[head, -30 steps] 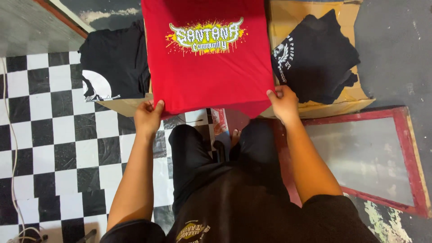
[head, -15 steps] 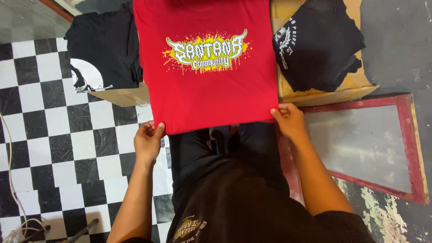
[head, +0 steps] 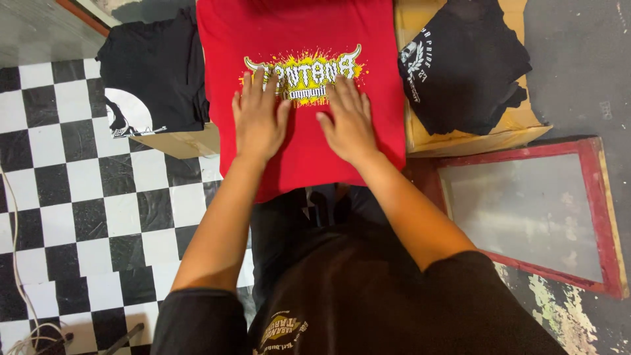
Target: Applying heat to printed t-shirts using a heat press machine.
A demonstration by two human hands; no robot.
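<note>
Red T-shirt (head: 302, 131) spread flat, centre, yellow-white print facing up. Left hand (head: 258, 118) and right hand (head: 346, 121) pressed palms-down on print, side by side, grip released, fingers splayed. Black shirt stack (head: 154, 82) left on cardboard box (head: 181, 141). Another black shirt pile (head: 463, 62) right. Red-framed printing screen (head: 532, 213) near right, on stained concrete. Black-and-white checkered floor (head: 72, 204) left.

Bright, even overhead light, soft shadows; sharp centre, edges perhaps slightly distorted.
</note>
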